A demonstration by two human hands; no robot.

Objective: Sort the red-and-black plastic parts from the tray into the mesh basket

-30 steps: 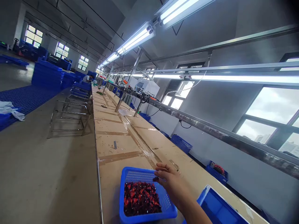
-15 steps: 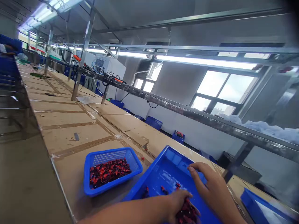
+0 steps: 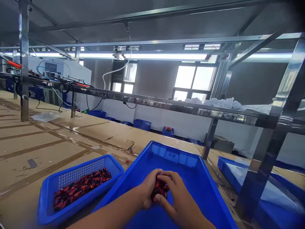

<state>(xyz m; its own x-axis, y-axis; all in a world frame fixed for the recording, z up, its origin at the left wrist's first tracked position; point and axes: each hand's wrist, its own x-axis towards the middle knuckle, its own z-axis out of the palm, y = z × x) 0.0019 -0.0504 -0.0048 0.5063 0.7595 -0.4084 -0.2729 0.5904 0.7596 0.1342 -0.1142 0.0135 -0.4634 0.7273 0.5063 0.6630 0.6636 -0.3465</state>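
Both my hands are together over a deep blue tray point(image 3: 179, 173). My left hand point(image 3: 145, 188) is closed around a handful of small, shiny red-and-black pieces point(image 3: 159, 187), whose exact kind I cannot make out. Against the same handful, the thumb and fingers of my right hand point(image 3: 181, 198) curl in from the right. To the left of the tray stands a blue perforated basket point(image 3: 47, 195), its floor covered with many similar pieces point(image 3: 82, 187). My forearms hide part of the tray floor.
Taped cardboard point(image 3: 114, 133) covers the workbench. A metal post point(image 3: 264, 165) rises at the right, beside another blue tray point(image 3: 222, 163) with white sheeting. A steel shelf rail point(image 3: 152, 103) crosses behind. A grey scrap point(image 3: 32, 163) lies at the left.
The view has swung to the right, so the basket and tray sit further left. My right hand has come from above the tray onto the pieces in my left hand.
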